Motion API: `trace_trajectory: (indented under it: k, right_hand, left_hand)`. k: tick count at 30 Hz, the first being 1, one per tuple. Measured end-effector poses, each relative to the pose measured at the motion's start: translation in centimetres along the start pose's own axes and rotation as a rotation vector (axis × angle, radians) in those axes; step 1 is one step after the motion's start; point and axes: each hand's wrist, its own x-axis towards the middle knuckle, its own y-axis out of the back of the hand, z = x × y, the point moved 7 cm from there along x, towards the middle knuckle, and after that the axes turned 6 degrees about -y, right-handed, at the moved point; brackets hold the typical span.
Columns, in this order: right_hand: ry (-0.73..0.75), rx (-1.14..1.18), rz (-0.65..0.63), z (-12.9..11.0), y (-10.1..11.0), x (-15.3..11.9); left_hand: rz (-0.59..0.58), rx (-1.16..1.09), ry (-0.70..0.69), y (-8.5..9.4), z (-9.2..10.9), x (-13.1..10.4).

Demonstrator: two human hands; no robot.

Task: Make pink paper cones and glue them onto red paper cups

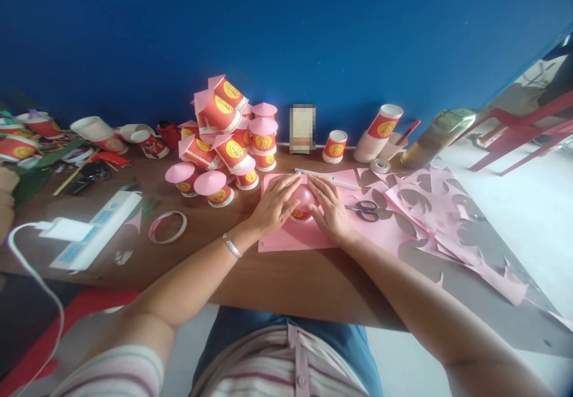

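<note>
Done: capped cups [230, 151] piled | Current: pink cap [303, 196] atop red cup [301, 214] enclosed between left hand [282, 200] and right hand [330, 204], fingers extended | Apparently outstanding: bare cup [335, 147], uncapped

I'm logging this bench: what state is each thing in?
Left hand: cupped beside the pink cone
Right hand: cupped at its other side
Cup between them: cone-topped
Lone cup: standing, without cone
Cup pile: heaped, many cone-topped
Charger: plugged into power strip
Scissors: lying flat, blades unclear
</note>
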Motion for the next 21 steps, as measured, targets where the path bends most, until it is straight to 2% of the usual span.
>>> trace_trajectory:
  k: [9, 12, 16, 21]
  right_hand:
    - [-0.041, 0.020, -0.015, -0.2, 0.1, 0.2]
    - [-0.070, 0.049, 0.008, 0.6, 0.3, 0.2]
    - [-0.213, 0.093, 0.118, 2.7, 1.0, 0.1]
    - [-0.280, 0.113, 0.162, 3.7, 1.2, 0.1]
  left_hand:
    - [0.013, -0.151, 0.059, -0.2, -0.2, 0.0]
    - [0.016, -0.336, 0.151, -0.6, -1.3, -0.6]
    - [-0.026, -0.561, 0.286, -1.9, -3.0, -1.5]
    - [-0.071, -0.478, 0.355, -2.2, -2.6, -1.1]
